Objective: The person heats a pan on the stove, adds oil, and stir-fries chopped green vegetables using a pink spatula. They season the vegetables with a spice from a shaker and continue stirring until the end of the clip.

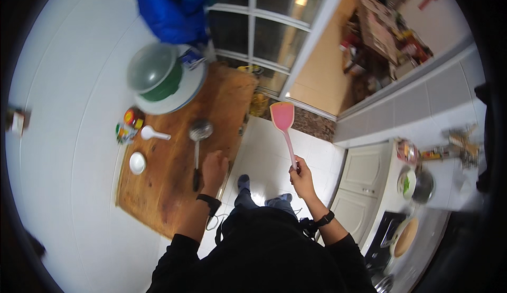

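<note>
My right hand (302,177) grips the handle of a pink spatula (283,116), its wide blade held up over the tiled floor. Over the near edge of a wooden table (158,190) is my left hand (215,168), its fingers curled; whether it holds anything cannot be told. Just left of it lies a metal skimmer (201,130) with a black-ended handle. A white spoon (154,133) and a small white bowl (137,163) rest farther left on the table.
At the table's far end a green basin (162,89) stands on a large white tray. A jar (134,117) and a packet (125,133) are by the wall. To the right, a counter holds a pan (405,237) on a black stove (384,237). A glazed door stands ahead.
</note>
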A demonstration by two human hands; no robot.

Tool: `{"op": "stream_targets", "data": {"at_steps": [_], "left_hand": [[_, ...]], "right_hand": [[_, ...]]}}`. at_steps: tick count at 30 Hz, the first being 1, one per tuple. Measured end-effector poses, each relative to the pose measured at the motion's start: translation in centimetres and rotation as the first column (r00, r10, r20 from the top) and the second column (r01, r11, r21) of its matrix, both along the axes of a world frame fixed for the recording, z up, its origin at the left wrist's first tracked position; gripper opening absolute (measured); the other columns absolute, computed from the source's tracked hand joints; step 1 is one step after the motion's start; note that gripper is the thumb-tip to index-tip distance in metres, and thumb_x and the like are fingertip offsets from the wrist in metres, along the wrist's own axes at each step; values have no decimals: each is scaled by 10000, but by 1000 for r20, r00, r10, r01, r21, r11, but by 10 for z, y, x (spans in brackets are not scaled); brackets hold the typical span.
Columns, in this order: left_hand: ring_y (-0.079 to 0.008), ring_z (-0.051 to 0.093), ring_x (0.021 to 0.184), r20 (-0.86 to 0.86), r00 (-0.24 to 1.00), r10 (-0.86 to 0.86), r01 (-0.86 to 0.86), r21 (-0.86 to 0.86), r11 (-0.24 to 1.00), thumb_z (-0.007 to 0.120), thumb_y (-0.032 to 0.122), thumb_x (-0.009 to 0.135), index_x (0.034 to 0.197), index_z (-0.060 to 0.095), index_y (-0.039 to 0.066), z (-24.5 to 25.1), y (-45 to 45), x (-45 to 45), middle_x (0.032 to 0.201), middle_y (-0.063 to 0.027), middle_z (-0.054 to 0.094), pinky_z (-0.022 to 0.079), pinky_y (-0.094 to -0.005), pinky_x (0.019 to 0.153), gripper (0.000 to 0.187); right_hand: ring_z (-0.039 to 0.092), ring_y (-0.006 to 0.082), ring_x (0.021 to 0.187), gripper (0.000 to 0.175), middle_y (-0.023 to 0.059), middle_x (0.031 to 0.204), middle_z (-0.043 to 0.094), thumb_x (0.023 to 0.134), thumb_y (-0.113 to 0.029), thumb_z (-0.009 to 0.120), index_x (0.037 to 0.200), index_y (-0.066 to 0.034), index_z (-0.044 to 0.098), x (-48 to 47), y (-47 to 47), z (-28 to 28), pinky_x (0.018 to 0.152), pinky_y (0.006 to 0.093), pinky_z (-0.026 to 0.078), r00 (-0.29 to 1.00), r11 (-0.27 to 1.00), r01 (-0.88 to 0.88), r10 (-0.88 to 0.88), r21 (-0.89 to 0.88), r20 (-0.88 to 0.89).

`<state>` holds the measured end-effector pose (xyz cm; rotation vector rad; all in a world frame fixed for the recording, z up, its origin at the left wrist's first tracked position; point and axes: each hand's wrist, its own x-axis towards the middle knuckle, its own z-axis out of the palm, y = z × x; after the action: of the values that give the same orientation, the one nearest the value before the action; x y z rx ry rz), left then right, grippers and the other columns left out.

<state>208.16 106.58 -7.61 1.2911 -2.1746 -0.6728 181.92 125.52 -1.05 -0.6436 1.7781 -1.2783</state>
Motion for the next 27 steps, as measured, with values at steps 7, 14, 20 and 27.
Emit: {"op": "stream_targets", "data": {"at_steps": [7, 14, 20, 27], "left_hand": [[-311, 697, 934, -243, 786, -569, 614, 420, 669, 669, 230, 937, 1107, 660, 12, 31, 124, -225, 1015, -165, 716, 539, -404, 836, 278], [-287, 704, 960, -203, 359, -911, 830, 517, 212, 643, 252, 970, 1110, 667, 10, 21, 281, -370, 1009, -156, 733, 537, -373, 858, 281], [-232, 697, 940, -310, 42, -950, 813, 563, -148, 643, 251, 983, 1111, 666, 8, 12, 403, -462, 996, -135, 733, 532, -348, 852, 276], [-167, 687, 930, -366, -264, -892, 657, 609, -444, 590, 164, 1016, 1149, 637, -24, 13, 534, -544, 996, -105, 709, 547, -304, 862, 236]], "right_hand": [[576, 80, 674, 465, 33, 967, 623, 979, 30, 557, 1428, -67, 490, -74, 141, 40, 590, 227, 496, 923, 907, 384, -378, -173, 71], [585, 76, 669, 418, 32, 993, 666, 963, 28, 581, 1370, -54, 526, -121, 319, 35, 585, 231, 499, 606, 596, 783, -796, -176, 1], [568, 81, 691, 414, 25, 977, 642, 969, 24, 570, 1371, -47, 504, -121, 435, 24, 612, 246, 494, 201, 203, 955, -979, -216, -29], [565, 93, 740, 532, 60, 1077, 622, 909, 73, 495, 1428, -29, 436, -115, 518, 8, 633, 240, 503, -276, -259, 925, -961, -278, -23]]}}
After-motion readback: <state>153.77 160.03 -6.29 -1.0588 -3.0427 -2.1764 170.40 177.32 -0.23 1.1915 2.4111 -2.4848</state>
